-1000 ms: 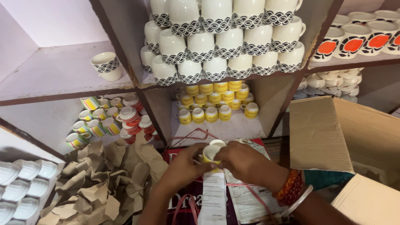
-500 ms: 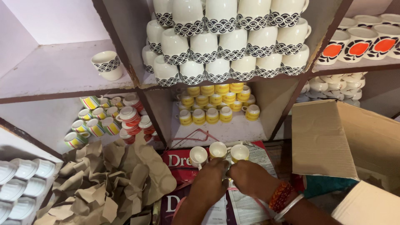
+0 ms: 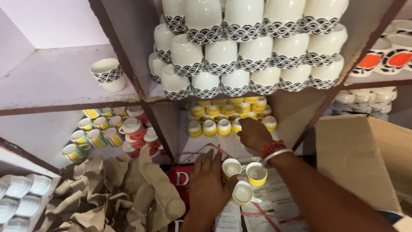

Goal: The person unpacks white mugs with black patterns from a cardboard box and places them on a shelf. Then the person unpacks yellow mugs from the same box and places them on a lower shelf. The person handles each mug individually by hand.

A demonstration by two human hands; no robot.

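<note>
One right hand newly among shelf cups

shelf — yellow-banded cups stacked on it

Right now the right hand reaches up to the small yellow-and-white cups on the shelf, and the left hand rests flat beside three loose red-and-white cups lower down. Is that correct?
Not quite. In the head view the three loose cups by the left hand are yellow and white, not red and white. The right hand does reach the small yellow-and-white cups on the shelf.
</note>
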